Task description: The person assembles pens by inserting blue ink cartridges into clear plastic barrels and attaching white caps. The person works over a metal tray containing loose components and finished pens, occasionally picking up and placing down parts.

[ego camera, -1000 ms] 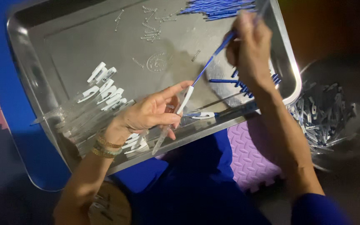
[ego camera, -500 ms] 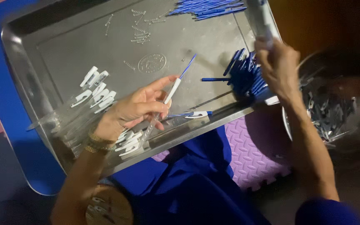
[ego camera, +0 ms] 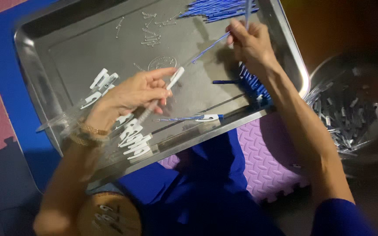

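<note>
One steel tray (ego camera: 36,74), one steel bowl (ego camera: 372,161), two hands, left (ego camera: 132,94) and right (ego camera: 252,43), one pen barrel (ego camera: 160,98), one blue refill (ego camera: 208,47), one finished pen (ego camera: 193,118), white caps (ego camera: 134,142), springs (ego camera: 152,39) and blue refills (ego camera: 215,8) too many to count

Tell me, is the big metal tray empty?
No, the metal tray holds white clips, blue refills and small springs.

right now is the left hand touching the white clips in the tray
Apart. The head view shows the left hand raised, holding a clear pen barrel; the white clips lie on the tray beside the wrist.
</note>
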